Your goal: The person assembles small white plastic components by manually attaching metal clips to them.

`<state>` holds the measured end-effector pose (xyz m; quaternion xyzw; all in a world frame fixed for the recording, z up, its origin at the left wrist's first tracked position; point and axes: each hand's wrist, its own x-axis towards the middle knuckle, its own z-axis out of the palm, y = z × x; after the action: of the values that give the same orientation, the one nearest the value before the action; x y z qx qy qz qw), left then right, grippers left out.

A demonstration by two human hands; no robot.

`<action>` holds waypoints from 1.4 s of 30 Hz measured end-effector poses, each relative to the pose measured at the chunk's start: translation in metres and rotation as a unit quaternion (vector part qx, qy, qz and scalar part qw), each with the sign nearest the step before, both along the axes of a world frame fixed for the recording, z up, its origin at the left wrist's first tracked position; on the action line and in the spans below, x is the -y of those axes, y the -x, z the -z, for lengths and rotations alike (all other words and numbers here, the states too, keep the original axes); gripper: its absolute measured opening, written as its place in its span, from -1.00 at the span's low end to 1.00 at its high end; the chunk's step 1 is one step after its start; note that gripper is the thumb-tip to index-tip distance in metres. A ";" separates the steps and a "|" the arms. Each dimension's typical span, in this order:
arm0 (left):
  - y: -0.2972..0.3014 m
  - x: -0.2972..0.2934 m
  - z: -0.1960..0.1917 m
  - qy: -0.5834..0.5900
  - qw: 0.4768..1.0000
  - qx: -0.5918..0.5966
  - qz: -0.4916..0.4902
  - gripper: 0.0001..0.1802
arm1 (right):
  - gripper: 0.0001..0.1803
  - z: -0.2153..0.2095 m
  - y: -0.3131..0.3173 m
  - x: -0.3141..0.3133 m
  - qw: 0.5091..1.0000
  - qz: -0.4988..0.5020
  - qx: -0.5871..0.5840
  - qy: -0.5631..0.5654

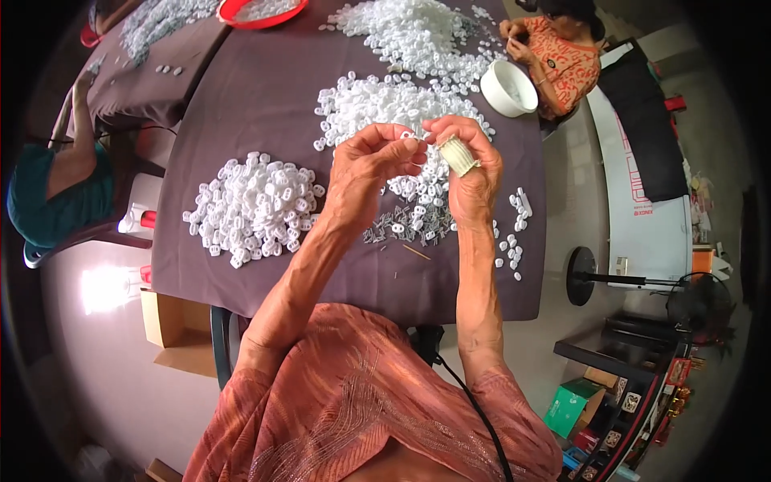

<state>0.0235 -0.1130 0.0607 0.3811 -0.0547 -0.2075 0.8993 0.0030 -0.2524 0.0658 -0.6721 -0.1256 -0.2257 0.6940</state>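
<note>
Over the middle of the table both hands meet, fingertips close together. My left hand (365, 165) pinches a small white plastic piece (408, 136) with holes in it, between thumb and fingers. Right beside it, my right hand (475, 173) has its fingers bent inward toward the piece; what is between its fingertips, if anything, is too small to tell. A pale ribbed cloth wrap (458, 155) sits around a digit of my right hand. Beneath the hands lie a heap of white pieces (353, 108) and a scatter of small grey pieces (385, 229).
A white heap (253, 209) lies left on the brown-covered table (361, 281), another heap (401, 32) farther back. Loose white pieces (514, 249) and a thin stick (416, 252) lie nearby. A white bowl (498, 100) and red basin (273, 18) stand farther off. Co-workers sit at right (566, 68) and left (60, 189).
</note>
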 end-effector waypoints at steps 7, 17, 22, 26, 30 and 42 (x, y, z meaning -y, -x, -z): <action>0.006 0.011 -0.012 0.053 0.999 -0.006 0.000 -0.87 | -0.89 -0.010 0.010 -0.010 0.997 0.062 0.031 0.041; 0.014 0.002 -0.022 0.007 0.999 0.048 -0.006 -0.87 | -0.85 -0.034 0.021 0.006 0.976 0.027 -0.005 0.215; 0.019 0.000 -0.030 -0.015 0.998 0.061 -0.001 -0.85 | -0.87 -0.042 0.020 0.010 0.994 -0.013 -0.001 0.107; 0.023 -0.001 -0.034 -0.034 0.997 0.064 -0.006 -0.85 | -0.87 -0.046 0.022 0.008 0.993 -0.012 -0.009 0.118; 0.024 -0.001 -0.035 -0.043 0.997 0.059 -0.001 -0.84 | -0.87 -0.046 0.025 0.007 0.990 -0.002 -0.018 0.137; 0.023 -0.002 -0.036 -0.062 0.996 0.062 -0.009 -0.85 | -0.83 -0.049 0.024 0.006 0.988 -0.022 -0.024 0.148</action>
<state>0.0005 -0.1108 0.0970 0.4491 -0.0938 -0.1787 0.8704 -0.0212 -0.2586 0.1145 -0.7698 -0.1557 -0.1729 0.5944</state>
